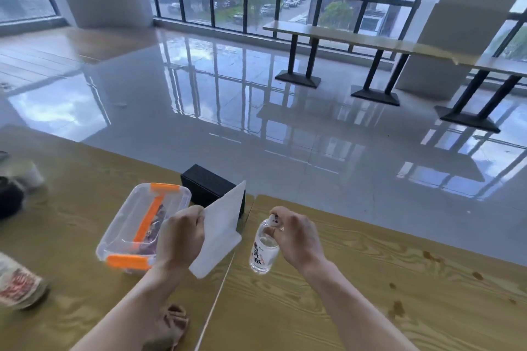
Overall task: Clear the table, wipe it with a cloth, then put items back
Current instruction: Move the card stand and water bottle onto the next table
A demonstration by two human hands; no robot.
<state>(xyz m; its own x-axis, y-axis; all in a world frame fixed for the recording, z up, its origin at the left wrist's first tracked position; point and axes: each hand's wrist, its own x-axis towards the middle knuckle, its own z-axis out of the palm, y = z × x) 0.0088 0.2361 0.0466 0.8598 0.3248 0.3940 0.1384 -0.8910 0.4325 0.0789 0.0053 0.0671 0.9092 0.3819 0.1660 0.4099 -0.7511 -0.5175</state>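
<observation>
- The left hand [181,236] pinches a white sheet [222,225] above the surface [356,279].
- The right hand [296,234] grips the cap of a bottle [263,253] standing on the surface.
- A clear box [125,225] sits left of the sheet, with a black box [208,185] behind it.
- A cloth [176,319] lies by the near edge.

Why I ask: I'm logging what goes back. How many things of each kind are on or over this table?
2 boxes: clear box, black box
1 bottle
1 white sheet
1 cloth
Total: 5; blurred left-edge items not counted.
</observation>
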